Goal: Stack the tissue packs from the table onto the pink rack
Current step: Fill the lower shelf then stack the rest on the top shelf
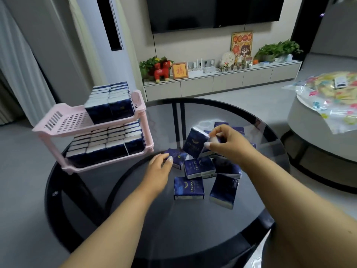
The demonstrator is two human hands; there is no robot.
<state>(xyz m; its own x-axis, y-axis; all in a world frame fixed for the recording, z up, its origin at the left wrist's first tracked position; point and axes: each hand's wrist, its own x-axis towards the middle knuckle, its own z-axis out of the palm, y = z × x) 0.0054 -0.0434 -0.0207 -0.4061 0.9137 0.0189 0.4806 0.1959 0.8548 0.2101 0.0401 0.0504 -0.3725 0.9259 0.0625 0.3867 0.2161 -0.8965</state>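
Working loose pile right of pink rack (77,120): our right hand (228,146) pinched tilted tissue pack (195,145), left hand (161,167) gripped another pack (178,158). Packs looked light, squishy, slick-wrapped; we figured short edges gripped best.

Both hands forward: left (161,165) fingers curled low, right (225,145) pinching, raised.

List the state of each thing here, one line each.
Left hand: fingers grip a flat pack.
Right hand: pinches a lifted, tilted pack.
Loose packs: scattered on the table.
Pink rack: lower shelf full, upper shelf partly filled.
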